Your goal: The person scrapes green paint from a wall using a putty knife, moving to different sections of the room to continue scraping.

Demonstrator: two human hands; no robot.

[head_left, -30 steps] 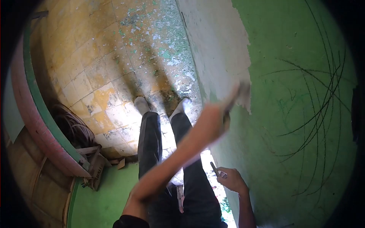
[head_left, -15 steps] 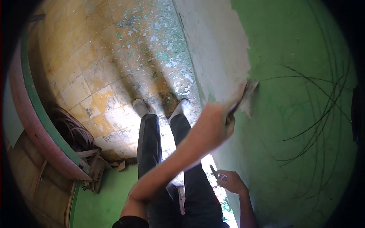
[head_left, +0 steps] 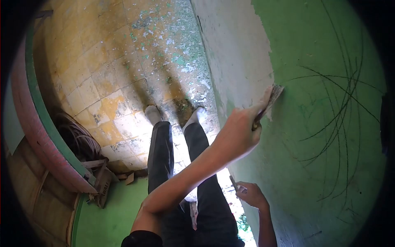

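We face a green wall [head_left: 329, 164] crossed with thin black scribbled lines [head_left: 341, 107]. On its left part the paint is gone, and a pale bare patch [head_left: 234, 53] of plaster runs down to the floor. The floor [head_left: 94, 82] is worn yellow tile, strewn with green and white paint flakes [head_left: 181, 53] close to the wall. At the left we see a red and green frame [head_left: 37, 123], a dark coil [head_left: 78, 140] and wood scraps [head_left: 103, 181] beside it. Bright sunlight [head_left: 222, 175] falls at the foot of the wall.

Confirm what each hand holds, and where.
Left hand: scraper, gripped by its handle, blade on the wall. Right hand: small dark tool, held at its lower end.
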